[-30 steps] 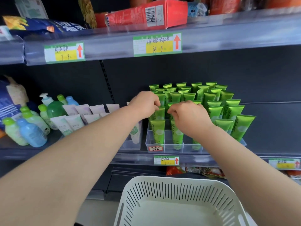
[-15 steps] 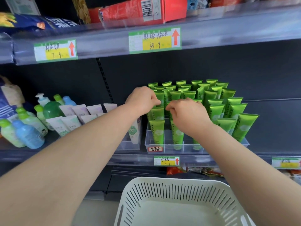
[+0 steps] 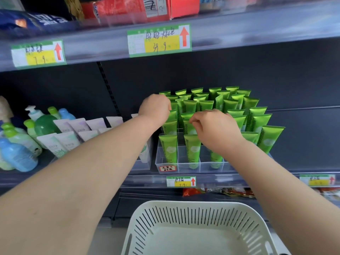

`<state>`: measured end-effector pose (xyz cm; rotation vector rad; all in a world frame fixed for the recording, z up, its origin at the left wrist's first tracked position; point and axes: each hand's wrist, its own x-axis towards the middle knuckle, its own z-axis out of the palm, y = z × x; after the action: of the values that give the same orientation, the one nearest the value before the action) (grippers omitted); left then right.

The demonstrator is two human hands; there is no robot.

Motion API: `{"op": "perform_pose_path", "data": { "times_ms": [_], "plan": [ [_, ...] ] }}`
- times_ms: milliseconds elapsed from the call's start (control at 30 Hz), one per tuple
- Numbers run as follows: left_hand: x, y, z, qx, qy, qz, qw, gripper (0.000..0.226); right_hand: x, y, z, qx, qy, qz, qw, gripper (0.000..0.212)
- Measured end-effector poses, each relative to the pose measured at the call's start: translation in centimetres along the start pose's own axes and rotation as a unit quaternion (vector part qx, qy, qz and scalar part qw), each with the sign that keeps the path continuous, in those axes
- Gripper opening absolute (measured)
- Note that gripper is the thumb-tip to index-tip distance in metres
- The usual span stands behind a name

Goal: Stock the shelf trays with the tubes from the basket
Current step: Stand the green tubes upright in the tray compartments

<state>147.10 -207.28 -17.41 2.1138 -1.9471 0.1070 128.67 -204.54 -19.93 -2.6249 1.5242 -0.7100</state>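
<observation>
The green tubes stand packed in the clear tray on the shelf; the near basket shows none. The right hand pinches a tube top in its grip. The left hand hides its grip, so I cannot tell. A careless nudge could topple the leaning right-side tubes.

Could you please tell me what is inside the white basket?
The basket shows only bare floor where visible. Its near end runs out of frame, so that part cannot be checked.

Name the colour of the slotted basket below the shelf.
The basket is off-white, clearest in the head view.
</observation>
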Motion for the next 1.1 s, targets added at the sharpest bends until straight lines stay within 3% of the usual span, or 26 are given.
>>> {"op": "perform_pose_path", "data": {
  "times_ms": [467, 767, 1100],
  "plan": [
    [-1.2, 0.4, -1.1, -0.038, 0.004, -0.014, 0.999, 0.028, -0.3, -0.5, -0.1, -0.016, 0.002, -0.006, 1.000, 0.023],
    [-4.4, 0.0, -2.5, -0.067, 0.081, -0.005, 0.994, 0.020, -3.3, -1.8, -1.6, -0.047, 0.058, -0.033, 0.997, 0.027],
    [-10.2, 0.7, -2.3, -0.062, 0.111, -0.005, 0.992, 0.027, -8.7, -0.3, -1.0, -0.099, -0.037, -0.009, 0.994, 0.024]
  ]
}}
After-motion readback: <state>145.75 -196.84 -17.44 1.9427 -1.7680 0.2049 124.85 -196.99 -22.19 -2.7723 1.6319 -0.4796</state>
